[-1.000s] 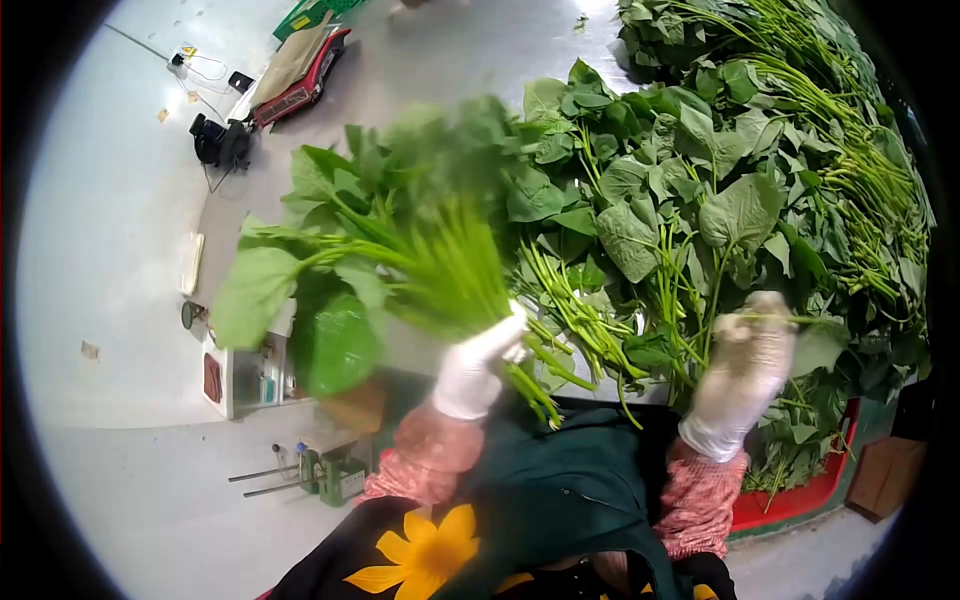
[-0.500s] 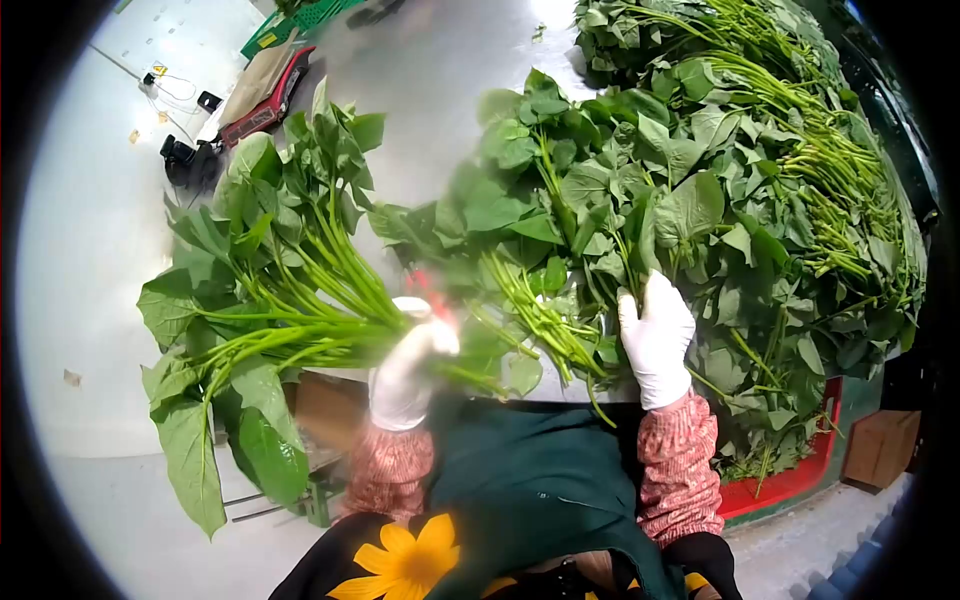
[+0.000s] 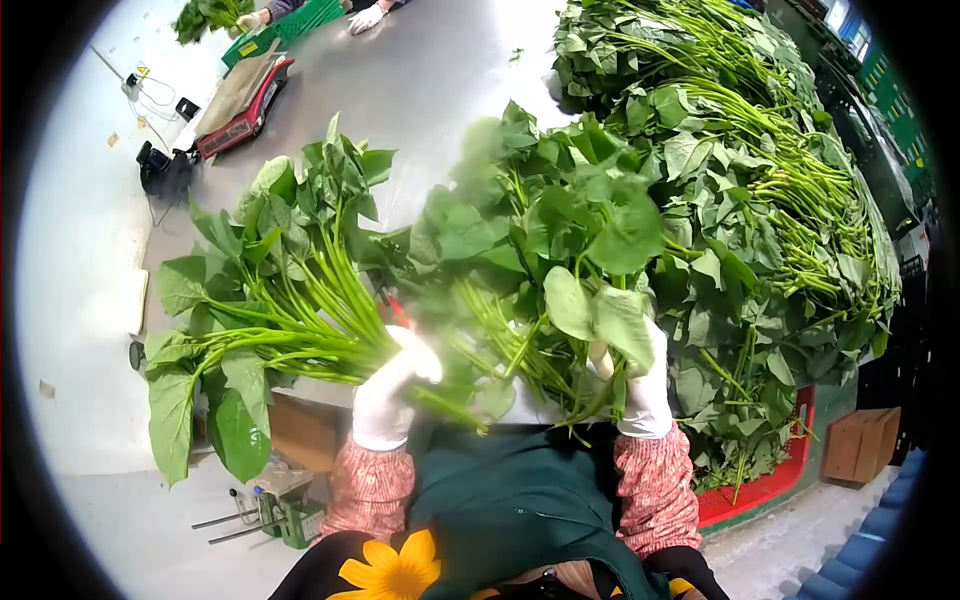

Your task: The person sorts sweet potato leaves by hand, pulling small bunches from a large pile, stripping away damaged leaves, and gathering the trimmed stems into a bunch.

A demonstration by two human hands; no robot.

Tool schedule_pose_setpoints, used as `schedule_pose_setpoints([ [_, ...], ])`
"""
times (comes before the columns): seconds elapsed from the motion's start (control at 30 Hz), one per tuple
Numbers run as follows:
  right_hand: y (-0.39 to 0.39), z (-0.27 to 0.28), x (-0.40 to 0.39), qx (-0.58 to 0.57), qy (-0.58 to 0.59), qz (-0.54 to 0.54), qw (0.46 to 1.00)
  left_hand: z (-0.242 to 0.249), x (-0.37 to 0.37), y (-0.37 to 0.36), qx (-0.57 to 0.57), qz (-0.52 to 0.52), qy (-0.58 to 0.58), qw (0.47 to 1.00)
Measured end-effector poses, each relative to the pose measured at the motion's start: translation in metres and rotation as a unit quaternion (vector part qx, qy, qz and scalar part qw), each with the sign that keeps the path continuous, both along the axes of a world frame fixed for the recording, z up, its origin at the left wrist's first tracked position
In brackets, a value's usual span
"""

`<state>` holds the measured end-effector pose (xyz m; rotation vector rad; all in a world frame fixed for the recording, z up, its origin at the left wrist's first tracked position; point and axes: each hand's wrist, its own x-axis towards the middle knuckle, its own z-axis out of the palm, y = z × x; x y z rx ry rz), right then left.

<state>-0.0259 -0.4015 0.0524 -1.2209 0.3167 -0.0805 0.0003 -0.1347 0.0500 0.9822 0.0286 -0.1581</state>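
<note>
In the head view, both forearms come up from the near edge, each in a pink patterned sleeve and a white glove. The left hand (image 3: 392,385) is closed in a fist around the stems of a bunch of greens (image 3: 270,300). The wrist is turned so that the bunch points to the left and a little far, and the cut stem ends come out on the right side of the fist. The right hand (image 3: 640,385) is raised with the palm turned away. Its fingers are closed on the stems of a second handful of greens (image 3: 545,270), which stands almost upright in front of it; leaves cover most of the fingers, so I cannot tell how tight the hold is.

The left bunch has long pale green stems lying close together and broad heart-shaped leaves that spread out and hang down at the left. The right handful is looser and partly blurred.

Both bundles are above the near edge of the grey table (image 3: 430,80). On the right, a big pile of greens (image 3: 780,190) covers the table to the far side. A red scale (image 3: 240,100) lies far left, near another person's gloved hand (image 3: 366,16).
</note>
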Motion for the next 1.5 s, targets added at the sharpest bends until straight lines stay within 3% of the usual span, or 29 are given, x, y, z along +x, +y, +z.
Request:
schedule_pose_setpoints([
  [0.07,0.003,-0.065,-0.005,-0.049,-0.069,-0.074,0.994,-0.002,-0.001,0.001,0.001,0.004,0.005,1.0],
  [0.13,0.004,-0.07,-0.005,0.039,-0.055,-0.088,0.994,-0.004,-0.001,0.002,0.003,0.005,0.009,1.0],
  [0.2,-0.004,-0.054,-0.009,0.259,0.042,-0.037,0.964,-0.005,0.0,0.002,0.006,0.007,0.011,1.0],
  [0.3,-0.004,-0.056,-0.011,0.16,0.031,-0.025,0.986,-0.004,0.0,-0.001,-0.006,-0.003,0.011,1.0],
  [0.37,-0.003,-0.046,-0.01,0.167,0.046,-0.027,0.984,-0.004,-0.001,-0.001,-0.005,-0.002,0.013,1.0],
  [0.4,0.002,-0.049,-0.006,0.024,-0.008,0.018,1.0,-0.004,-0.001,-0.002,-0.005,-0.001,0.014,1.0],
  [0.47,0.003,-0.041,-0.001,-0.181,-0.141,0.118,0.966,-0.003,-0.001,-0.002,-0.002,0.004,0.019,1.0],
  [0.53,0.035,-0.029,0.001,-0.515,-0.139,0.064,0.843,-0.003,0.0,-0.002,0.002,0.005,0.017,1.0],
  [0.57,0.041,-0.026,0.002,-0.561,-0.161,0.103,0.806,-0.005,0.001,0.0,0.005,0.007,0.013,1.0],
  [0.67,0.041,-0.008,0.004,-0.473,-0.283,0.134,0.823,-0.005,0.0,0.003,0.027,0.015,0.001,1.0],
  [0.73,0.026,-0.005,0.006,-0.453,-0.253,0.067,0.852,-0.007,0.0,0.008,0.035,0.023,-0.004,0.999],
  [0.77,0.021,-0.008,0.009,-0.521,-0.26,-0.011,0.813,-0.007,0.001,0.01,0.031,0.024,0.002,0.999],
  [0.8,0.018,-0.018,0.011,-0.493,-0.185,-0.094,0.845,-0.01,0.001,0.013,0.012,0.022,-0.004,1.0],
  [0.87,0.007,-0.021,0.009,-0.623,-0.009,0.038,0.782,-0.017,0.002,0.016,-0.025,0.014,-0.019,0.999],
  [0.9,0.012,-0.036,0.013,-0.662,0.013,0.062,0.747,-0.016,0.002,0.013,-0.032,0.01,-0.016,0.999],
  [0.93,0.017,-0.047,0.017,-0.676,-0.049,0.009,0.735,-0.014,0.002,0.011,-0.019,0.006,-0.008,1.0],
  [1.0,0.016,-0.05,0.027,-0.65,-0.015,0.002,0.76,-0.01,0.001,0.007,0.004,0.003,0.004,1.0],
  [1.03,0.015,-0.064,0.032,-0.593,-0.016,-0.033,0.804,-0.01,0.0,0.008,0.017,0.007,0.002,1.0],
  [1.07,0.013,-0.072,0.033,-0.62,-0.012,-0.049,0.783,-0.009,-0.002,0.01,0.024,0.012,0.001,1.0],
  [1.17,0.016,-0.059,0.026,-0.67,-0.153,-0.097,0.72,-0.006,-0.002,0.008,0.037,0.023,0.0,0.999],
  [1.2,0.019,-0.045,0.022,-0.667,-0.16,-0.075,0.724,-0.008,-0.004,0.01,0.022,0.023,-0.002,0.999],
  [1.3,0.02,-0.032,0.026,-0.571,-0.21,-0.173,0.774,-0.016,0.0,0.017,-0.021,0.015,-0.012,1.0],
  [1.33,0.012,-0.031,0.03,-0.591,-0.205,-0.207,0.753,-0.017,0.0,0.018,-0.025,0.012,-0.012,1.0],
  [1.4,0.003,-0.012,0.028,-0.514,-0.135,-0.227,0.816,-0.016,0.001,0.02,-0.033,0.008,-0.015,0.999],
  [1.43,-0.005,-0.011,0.026,-0.506,-0.172,-0.216,0.817,-0.015,0.0,0.021,-0.035,0.019,0.031,0.999],
  [1.47,-0.011,-0.013,0.024,-0.448,-0.153,-0.211,0.855,-0.015,0.001,0.02,-0.032,0.02,0.016,0.999],
  [1.5,-0.013,-0.001,0.024,-0.485,-0.186,-0.24,0.82,-0.015,0.003,0.019,-0.029,0.02,0.002,0.999],
])
